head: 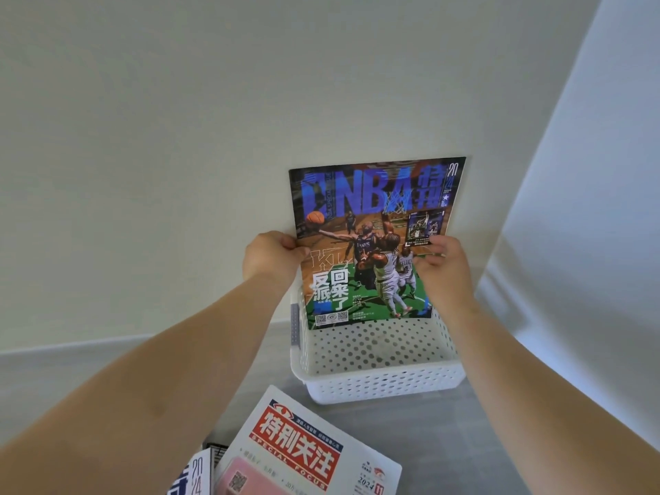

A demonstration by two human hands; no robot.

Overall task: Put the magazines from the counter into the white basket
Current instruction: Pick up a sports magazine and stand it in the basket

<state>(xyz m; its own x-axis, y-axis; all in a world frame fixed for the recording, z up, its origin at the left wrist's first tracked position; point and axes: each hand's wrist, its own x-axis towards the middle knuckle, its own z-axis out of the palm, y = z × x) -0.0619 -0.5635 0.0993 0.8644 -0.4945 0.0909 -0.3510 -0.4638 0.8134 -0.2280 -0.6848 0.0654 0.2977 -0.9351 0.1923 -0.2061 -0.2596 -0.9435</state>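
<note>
Grey counter (446,441), far end: both hands, left hand (271,257) and right hand (441,266), pinch the upright magazine (371,244), long axis vertical, directly above the white basket (385,384).

The counter (446,434) was a pale grey, smooth surface that ran back to a white wall. The white basket (384,382), a perforated plastic container, stood directly on the counter near the wall. A magazine with a red title block (303,455) lay flat on the counter just in front of the basket, at the near edge of view. It overlapped further magazines (194,475) at its left side; their covers were mostly hidden.
</note>
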